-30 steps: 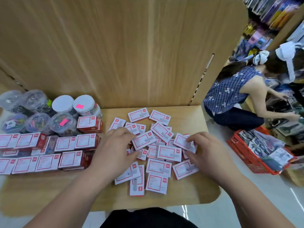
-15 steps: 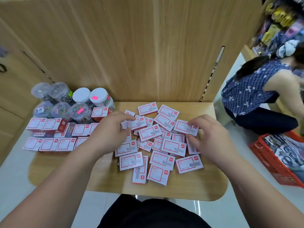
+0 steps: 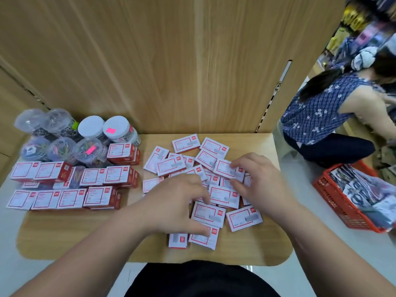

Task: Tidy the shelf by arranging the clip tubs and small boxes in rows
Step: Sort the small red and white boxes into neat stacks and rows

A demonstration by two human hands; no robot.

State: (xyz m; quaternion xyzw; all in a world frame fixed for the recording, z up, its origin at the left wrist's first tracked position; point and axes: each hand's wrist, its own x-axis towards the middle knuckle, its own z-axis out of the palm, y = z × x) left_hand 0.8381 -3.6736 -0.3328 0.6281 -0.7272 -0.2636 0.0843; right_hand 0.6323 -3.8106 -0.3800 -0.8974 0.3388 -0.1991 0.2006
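Observation:
Several small white-and-red boxes (image 3: 186, 143) lie in a loose, overlapping pile on the right half of the wooden shelf board (image 3: 64, 232). On the left half, more of the same boxes (image 3: 96, 197) stand in two tidy rows. Behind them are clip tubs (image 3: 91, 127), some with white lids, some clear with coloured clips inside. My left hand (image 3: 177, 206) lies flat on the pile with its fingers spread. My right hand (image 3: 255, 183) pinches one small box (image 3: 225, 168) at the pile's right side between thumb and fingers.
A tall wooden back panel (image 3: 171, 61) rises behind the shelf. On the floor to the right, a red basket (image 3: 334, 202) holds packaged goods. Beyond it a person in a blue patterned top (image 3: 321, 116) crouches at another shelf. The board's near left part is bare.
Both hands have closed in over the middle of the loose pile. The left hand moved right and nearer. The right hand keeps its pinch on a box. The view has shifted.

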